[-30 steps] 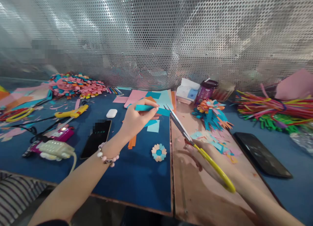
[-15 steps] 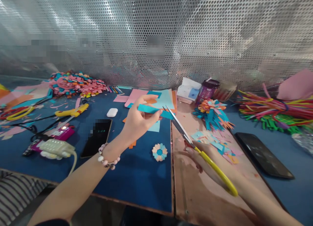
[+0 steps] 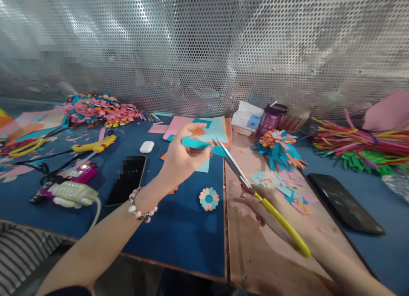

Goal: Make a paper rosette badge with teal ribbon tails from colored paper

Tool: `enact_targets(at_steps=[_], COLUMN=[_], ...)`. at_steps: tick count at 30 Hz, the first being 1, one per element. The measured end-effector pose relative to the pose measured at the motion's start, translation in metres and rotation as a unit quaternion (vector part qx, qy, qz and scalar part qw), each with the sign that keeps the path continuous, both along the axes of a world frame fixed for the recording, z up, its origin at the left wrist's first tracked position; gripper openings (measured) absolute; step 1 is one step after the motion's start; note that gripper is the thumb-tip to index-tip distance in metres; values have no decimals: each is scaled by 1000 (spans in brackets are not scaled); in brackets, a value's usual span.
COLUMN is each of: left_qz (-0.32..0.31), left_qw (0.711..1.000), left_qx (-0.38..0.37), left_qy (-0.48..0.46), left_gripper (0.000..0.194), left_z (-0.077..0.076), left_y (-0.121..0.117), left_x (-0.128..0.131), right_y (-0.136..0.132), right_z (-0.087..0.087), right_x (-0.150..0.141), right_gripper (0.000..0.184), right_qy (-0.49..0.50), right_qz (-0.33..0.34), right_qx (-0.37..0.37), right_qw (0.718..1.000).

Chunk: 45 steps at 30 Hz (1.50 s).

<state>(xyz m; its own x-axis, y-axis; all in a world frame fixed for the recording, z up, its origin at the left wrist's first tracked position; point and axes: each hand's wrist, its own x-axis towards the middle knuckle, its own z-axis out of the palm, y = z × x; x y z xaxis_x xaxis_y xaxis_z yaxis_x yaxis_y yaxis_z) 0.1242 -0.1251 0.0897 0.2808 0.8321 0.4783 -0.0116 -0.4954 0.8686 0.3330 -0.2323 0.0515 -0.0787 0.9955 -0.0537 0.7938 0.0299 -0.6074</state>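
A narrow blue paper strip (image 3: 195, 142) is pinched between the thumb and fingers of my left hand (image 3: 182, 156). Its right end reaches the slightly parted blades of a pair of yellow-handled scissors (image 3: 235, 169). My right hand (image 3: 266, 202) is wrapped round the handles; some of its fingers are hidden behind them. Beyond my left hand lie pink, pale blue and orange paper sheets (image 3: 220, 127). Below it, a small flower-like ring of folded paper (image 3: 208, 199), peach and blue, rests on the blue table top (image 3: 179, 236).
Left are a glue gun (image 3: 94, 145), a power strip (image 3: 79, 176) with cords, a phone (image 3: 128, 178) and a white earbud case (image 3: 146, 147). Right are paper scraps (image 3: 284, 189), a paper tassel flower (image 3: 277, 149), another phone (image 3: 343, 204) and pipe cleaners (image 3: 361, 138). Perforated metal (image 3: 204, 53) stands behind.
My left hand has turned and lowered slightly, bringing the blue strip rightward to the scissor blades, its fingers more spread. My right hand with the scissors has hardly moved.
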Motion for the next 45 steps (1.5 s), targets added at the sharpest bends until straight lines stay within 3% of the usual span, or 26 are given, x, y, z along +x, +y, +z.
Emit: enact_targets(at_steps=[23,45], left_qz=[6,0], left_qw=[1000,1000], left_qx=[8,-6], left_qy=[26,15], left_gripper=[35,31], left_z=[1,1], left_y=[-2,-2], left_x=[-1,0], right_y=[0,-1], right_z=[6,3], right_x=[-4,-5], right_gripper=[43,30], right_qy=[-24,-2], right_qz=[-13,-5], right_qx=[1,6], right_qw=[1000,1000])
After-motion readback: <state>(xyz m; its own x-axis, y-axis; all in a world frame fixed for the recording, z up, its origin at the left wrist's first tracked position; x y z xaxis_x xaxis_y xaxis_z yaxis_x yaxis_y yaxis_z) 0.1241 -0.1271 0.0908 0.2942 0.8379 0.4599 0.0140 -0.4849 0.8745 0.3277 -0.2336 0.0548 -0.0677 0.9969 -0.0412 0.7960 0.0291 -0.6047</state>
